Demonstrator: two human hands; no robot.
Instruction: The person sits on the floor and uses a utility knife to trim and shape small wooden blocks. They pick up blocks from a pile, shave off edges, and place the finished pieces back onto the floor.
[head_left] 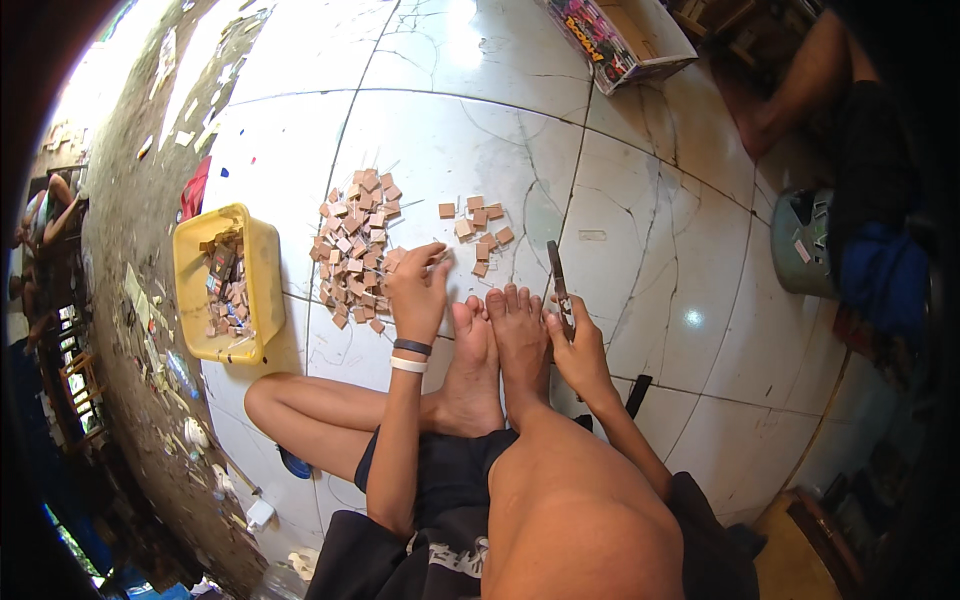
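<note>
My left hand (416, 288), with a dark band and a white band on its wrist, is at the right edge of a large pile of small square wooden pieces (352, 262). Its fingertips are pinched together; whatever is between them is too small to make out. A smaller group of the wooden pieces (478, 228) lies just beyond it, and thin pale sticks or wires poke out among the pile. In my right hand (580, 352), beside my foot, is a narrow dark hand tool (557, 275) pointing away from me; its exact kind does not show.
A yellow plastic tub (268, 300) with more pieces and scraps stands left of the pile. Further off are an open printed cardboard box (630, 50) and a grey-green bucket (800, 250) near another person's leg (800, 90). Scraps litter the rough ground at left (150, 300).
</note>
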